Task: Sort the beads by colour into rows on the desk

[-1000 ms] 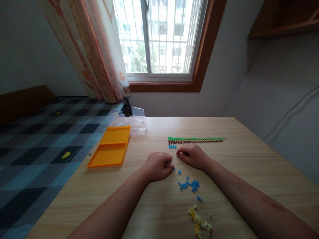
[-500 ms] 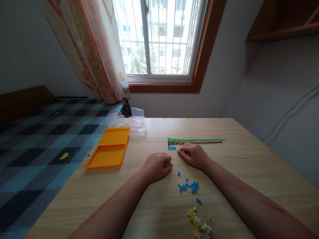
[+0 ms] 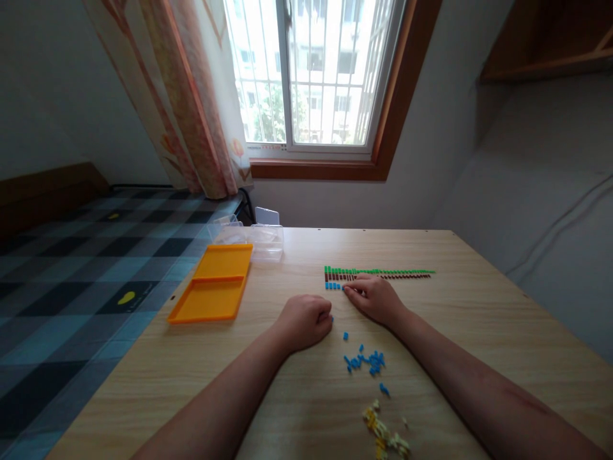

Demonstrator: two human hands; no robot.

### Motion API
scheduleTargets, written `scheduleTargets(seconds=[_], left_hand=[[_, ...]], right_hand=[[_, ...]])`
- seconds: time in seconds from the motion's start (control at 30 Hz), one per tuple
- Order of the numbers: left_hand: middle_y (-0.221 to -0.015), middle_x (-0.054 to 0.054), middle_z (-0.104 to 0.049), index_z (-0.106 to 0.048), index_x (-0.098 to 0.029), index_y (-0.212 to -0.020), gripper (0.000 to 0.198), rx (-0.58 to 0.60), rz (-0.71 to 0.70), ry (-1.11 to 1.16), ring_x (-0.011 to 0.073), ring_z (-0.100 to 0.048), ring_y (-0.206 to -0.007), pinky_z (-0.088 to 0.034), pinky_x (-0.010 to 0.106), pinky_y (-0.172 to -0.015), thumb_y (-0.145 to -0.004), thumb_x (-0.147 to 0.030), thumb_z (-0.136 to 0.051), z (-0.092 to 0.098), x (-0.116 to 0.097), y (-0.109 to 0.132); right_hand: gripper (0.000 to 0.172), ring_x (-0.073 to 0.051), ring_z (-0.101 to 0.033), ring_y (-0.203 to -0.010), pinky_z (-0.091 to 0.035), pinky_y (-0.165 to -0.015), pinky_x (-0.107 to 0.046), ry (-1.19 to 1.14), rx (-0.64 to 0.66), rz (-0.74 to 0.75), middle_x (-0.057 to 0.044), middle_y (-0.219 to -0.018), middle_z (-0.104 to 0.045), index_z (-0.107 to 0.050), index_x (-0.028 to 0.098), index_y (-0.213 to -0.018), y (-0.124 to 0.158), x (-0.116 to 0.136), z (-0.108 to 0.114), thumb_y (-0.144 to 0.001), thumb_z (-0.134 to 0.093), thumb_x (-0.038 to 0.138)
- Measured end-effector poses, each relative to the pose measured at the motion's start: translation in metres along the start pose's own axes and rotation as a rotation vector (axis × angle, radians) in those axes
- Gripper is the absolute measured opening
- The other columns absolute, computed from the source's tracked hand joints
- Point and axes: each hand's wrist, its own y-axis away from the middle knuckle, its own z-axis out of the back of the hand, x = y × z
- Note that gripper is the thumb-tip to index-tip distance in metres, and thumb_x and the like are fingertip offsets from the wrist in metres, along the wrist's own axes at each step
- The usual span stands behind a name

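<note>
My right hand [image 3: 376, 298] pinches a small blue block [image 3: 343, 288] at the right end of a short row of blue blocks [image 3: 331, 286]. Above that row run a long row of brown blocks [image 3: 407, 276] and one of green blocks [image 3: 405, 272], partly behind my fingers. My left hand [image 3: 305, 322] rests closed on the table, and a bit of a blue block [image 3: 332, 319] peeks out at its fingertips. Nearer to me lie a single blue block [image 3: 345, 336] and a loose pile of blue blocks [image 3: 377, 362].
A pile of yellow and cream pieces [image 3: 380, 437] lies at the near side of the wooden table [image 3: 191, 383]. On the left is an orange two-part tray [image 3: 215, 300], with clear plastic boxes [image 3: 267, 243] behind it. A bed [image 3: 71, 281] adjoins the table's left side.
My right hand has moved the blue block slightly up, level with the end of the blue row. The left hand stays in place; the whole view has shifted a little.
</note>
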Motion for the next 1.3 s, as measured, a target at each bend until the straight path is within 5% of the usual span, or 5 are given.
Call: scheduleTargets(seconds=[1.03, 1.17, 1.3], left_hand=[[-0.061, -0.001, -0.052, -0.042, -0.02, -0.058, 0.025, 0.006, 0.007, 0.007, 0.0155, -0.045, -0.06, -0.026, 0.029, -0.057, -0.078, -0.023, -0.057, 0.0, -0.001, 0.0], [-0.059, -0.002, -0.05, -0.04, -0.02, -0.058, 0.025, -0.011, 0.021, 0.036, 0.015, -0.043, -0.059, -0.025, 0.028, -0.056, -0.077, -0.022, -0.056, -0.001, 0.001, -0.001], [-0.056, -0.003, -0.045, -0.036, -0.02, -0.056, 0.024, -0.048, 0.1, 0.081, 0.0145, -0.039, -0.057, -0.025, 0.028, -0.056, -0.071, -0.017, -0.054, -0.001, 0.004, -0.003]], right_hand=[[0.023, -0.016, -0.063, -0.072, -0.045, -0.069, -0.027, -0.058, -0.041, 0.031, -0.005, -0.085, -0.072, -0.077, 0.024, -0.102, -0.003, -0.006, -0.001, -0.094, -0.057, 0.029], [0.023, -0.015, -0.059, -0.066, -0.045, -0.065, -0.028, -0.145, -0.109, 0.073, -0.006, -0.08, -0.07, -0.077, 0.021, -0.1, 0.0, -0.002, 0.002, -0.094, -0.055, 0.028], [0.018, -0.015, -0.056, -0.064, -0.042, -0.061, -0.027, -0.181, -0.007, 0.199, -0.004, -0.069, -0.063, -0.076, 0.02, -0.086, 0.006, 0.009, 0.005, -0.089, -0.059, 0.024]])
